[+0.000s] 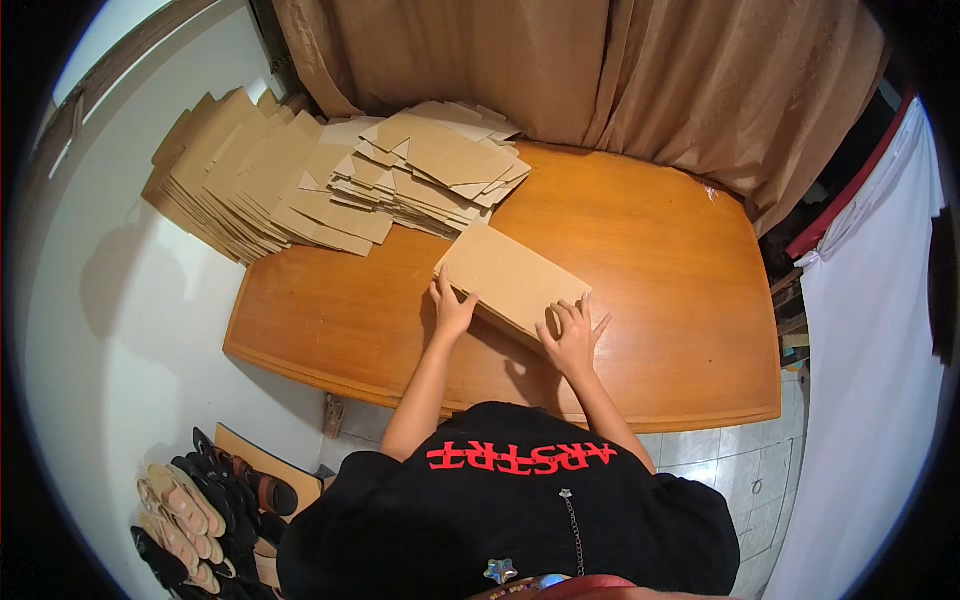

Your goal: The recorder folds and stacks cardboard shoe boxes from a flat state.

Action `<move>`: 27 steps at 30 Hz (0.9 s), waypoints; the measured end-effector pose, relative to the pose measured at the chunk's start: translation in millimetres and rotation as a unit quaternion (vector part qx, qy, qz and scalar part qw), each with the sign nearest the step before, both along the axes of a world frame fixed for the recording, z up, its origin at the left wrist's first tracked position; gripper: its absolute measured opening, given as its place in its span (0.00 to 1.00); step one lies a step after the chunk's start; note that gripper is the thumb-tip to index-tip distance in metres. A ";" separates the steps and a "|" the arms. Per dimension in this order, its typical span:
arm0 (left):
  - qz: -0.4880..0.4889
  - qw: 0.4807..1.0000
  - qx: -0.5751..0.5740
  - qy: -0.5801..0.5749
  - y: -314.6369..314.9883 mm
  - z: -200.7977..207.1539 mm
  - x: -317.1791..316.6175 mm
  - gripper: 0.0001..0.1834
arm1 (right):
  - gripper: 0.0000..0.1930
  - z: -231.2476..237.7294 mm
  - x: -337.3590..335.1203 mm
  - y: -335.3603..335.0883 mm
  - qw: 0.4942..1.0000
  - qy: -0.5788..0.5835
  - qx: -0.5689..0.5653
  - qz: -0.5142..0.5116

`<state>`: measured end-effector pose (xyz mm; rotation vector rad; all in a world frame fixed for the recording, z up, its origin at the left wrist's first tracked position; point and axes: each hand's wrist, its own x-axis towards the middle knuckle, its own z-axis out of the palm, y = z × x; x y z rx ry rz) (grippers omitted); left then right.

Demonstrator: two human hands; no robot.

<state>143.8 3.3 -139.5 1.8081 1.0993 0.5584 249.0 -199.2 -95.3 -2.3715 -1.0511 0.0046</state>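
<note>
A closed brown cardboard box (512, 272) lies slantwise on the wooden table in front of me. Its flat top faces up and its long near side is in shadow. At its left end, my left hand (453, 310) grips the corner, thumb against the near side and fingers at the short edge. My right hand (572, 335) holds the near right corner, with some fingertips on the top edge and one finger sticking out to the right. The undersides of the fingers are partly hidden.
Flattened cardboard pieces (265, 180) lean in a fanned row at the far left. Beside them is a stack of folded cardboard (430, 165). A brown curtain (480, 60) hangs behind the wooden table (660, 300). Sandals (185, 510) stand at lower left; a white cloth (870, 320) hangs right.
</note>
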 end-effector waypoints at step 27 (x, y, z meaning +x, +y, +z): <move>0.018 0.982 -0.096 -0.160 -17.8 31.4 -172.5 0.46 | 0.38 -59.8 -92.3 94.6 0.858 0.288 0.254 0.342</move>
